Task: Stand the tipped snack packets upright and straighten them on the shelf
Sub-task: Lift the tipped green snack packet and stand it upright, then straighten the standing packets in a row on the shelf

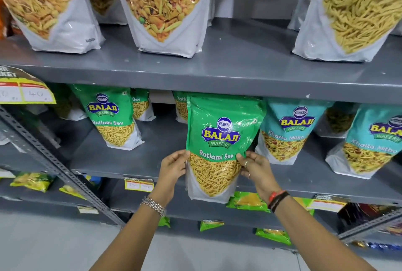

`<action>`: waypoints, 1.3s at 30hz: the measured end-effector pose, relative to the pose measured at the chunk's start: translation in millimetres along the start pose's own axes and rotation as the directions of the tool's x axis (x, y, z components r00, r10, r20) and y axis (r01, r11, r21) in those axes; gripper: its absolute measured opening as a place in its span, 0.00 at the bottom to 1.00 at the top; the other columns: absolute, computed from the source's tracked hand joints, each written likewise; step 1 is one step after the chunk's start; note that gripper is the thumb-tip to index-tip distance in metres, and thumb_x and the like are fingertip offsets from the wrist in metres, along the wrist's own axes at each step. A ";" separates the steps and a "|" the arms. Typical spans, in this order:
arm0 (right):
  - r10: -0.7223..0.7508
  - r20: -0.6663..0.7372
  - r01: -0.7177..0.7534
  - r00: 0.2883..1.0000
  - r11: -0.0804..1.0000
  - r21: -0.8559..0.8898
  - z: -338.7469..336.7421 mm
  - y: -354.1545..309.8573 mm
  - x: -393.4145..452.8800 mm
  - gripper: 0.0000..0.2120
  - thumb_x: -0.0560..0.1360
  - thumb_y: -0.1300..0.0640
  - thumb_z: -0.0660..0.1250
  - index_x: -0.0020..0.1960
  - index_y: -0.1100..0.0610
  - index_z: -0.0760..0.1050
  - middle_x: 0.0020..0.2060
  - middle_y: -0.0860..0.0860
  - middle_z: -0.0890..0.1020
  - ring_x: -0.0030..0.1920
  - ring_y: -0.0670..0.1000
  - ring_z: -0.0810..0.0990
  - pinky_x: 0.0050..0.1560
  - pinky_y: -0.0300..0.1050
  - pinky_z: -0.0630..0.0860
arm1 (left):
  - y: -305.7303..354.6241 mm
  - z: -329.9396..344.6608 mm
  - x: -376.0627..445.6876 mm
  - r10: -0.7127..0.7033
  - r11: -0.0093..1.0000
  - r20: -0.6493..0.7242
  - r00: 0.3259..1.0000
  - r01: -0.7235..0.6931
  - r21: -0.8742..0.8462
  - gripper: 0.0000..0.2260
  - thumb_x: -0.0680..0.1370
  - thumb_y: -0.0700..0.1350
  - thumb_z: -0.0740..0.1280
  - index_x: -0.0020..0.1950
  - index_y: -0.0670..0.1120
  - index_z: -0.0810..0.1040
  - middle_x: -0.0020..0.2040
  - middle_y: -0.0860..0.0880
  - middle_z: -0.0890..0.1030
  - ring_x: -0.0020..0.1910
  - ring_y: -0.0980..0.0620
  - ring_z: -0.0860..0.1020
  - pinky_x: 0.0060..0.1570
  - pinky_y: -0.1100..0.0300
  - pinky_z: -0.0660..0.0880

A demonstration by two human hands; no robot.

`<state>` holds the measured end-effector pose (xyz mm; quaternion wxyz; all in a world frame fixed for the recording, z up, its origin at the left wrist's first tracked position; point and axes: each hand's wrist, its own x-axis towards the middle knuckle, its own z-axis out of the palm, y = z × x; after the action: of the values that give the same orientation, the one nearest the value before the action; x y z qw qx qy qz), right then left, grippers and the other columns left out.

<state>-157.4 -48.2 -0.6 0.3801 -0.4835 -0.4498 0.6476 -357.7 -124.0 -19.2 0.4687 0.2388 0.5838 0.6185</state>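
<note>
A green Balaji Ratlami Sev packet (pixel 219 144) is held upright in front of the middle grey shelf (pixel 121 162), its bottom hanging below the shelf's front edge. My left hand (pixel 174 166) grips its left edge and my right hand (pixel 254 167) grips its right edge. Another green Ratlami Sev packet (pixel 111 118) stands on the same shelf to the left, leaning slightly. Two more green packets (pixel 141 105) stand behind. To the right stand two teal Khatta Mitho packets (pixel 287 131), (pixel 372 144).
Three large white snack bags (pixel 165 9) stand on the upper shelf (pixel 239 57). A slotted metal upright (pixel 56 162) runs diagonally at the left. Small green packets (pixel 248 202) lie on lower shelves. Price tags (pixel 26 92) hang on shelf edges.
</note>
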 end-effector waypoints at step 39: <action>-0.114 -0.589 0.095 0.800 0.993 -0.063 -285.8 36.8 28.6 0.08 0.74 0.74 0.58 0.51 0.68 0.71 0.35 0.53 0.79 0.39 0.48 0.80 0.32 0.25 0.74 | -82.3 225.7 6.5 -0.318 0.948 0.093 0.944 0.316 0.038 0.07 0.79 0.41 0.59 0.42 0.45 0.73 0.39 0.47 0.78 0.39 0.51 0.76 0.42 0.61 0.75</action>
<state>110.2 28.5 -80.2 0.5288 -0.6414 -0.3448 0.4360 -145.6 -15.9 -52.6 0.5872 0.1771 0.5980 0.5160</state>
